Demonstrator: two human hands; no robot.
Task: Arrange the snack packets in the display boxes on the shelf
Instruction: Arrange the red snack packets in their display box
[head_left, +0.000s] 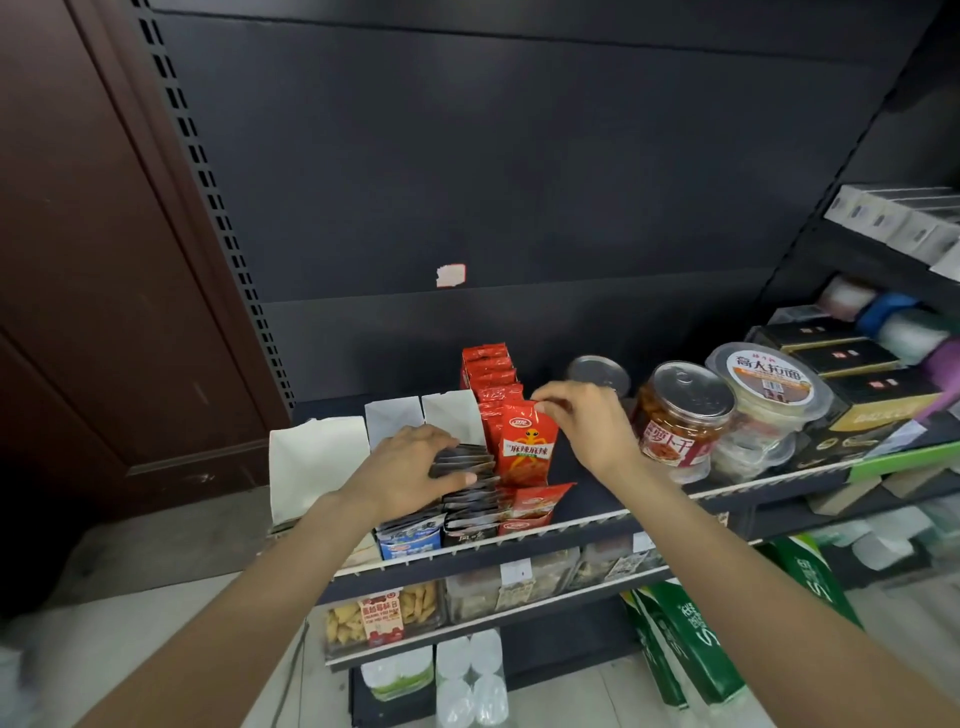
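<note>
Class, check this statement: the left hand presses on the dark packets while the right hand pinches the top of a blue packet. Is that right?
Not quite. In the head view the right hand pinches a red packet, not a blue one. The left hand does press on the dark packets.

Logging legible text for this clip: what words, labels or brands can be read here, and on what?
"麻辣麻辣": red snack packet pinched by the right hand.
"高人拉面": lid of the round noodle tub.
"萝卜干", partly cut off: label of the clear jar.
Dark packets under the left hand, shelf price tags: too blurred.
</note>
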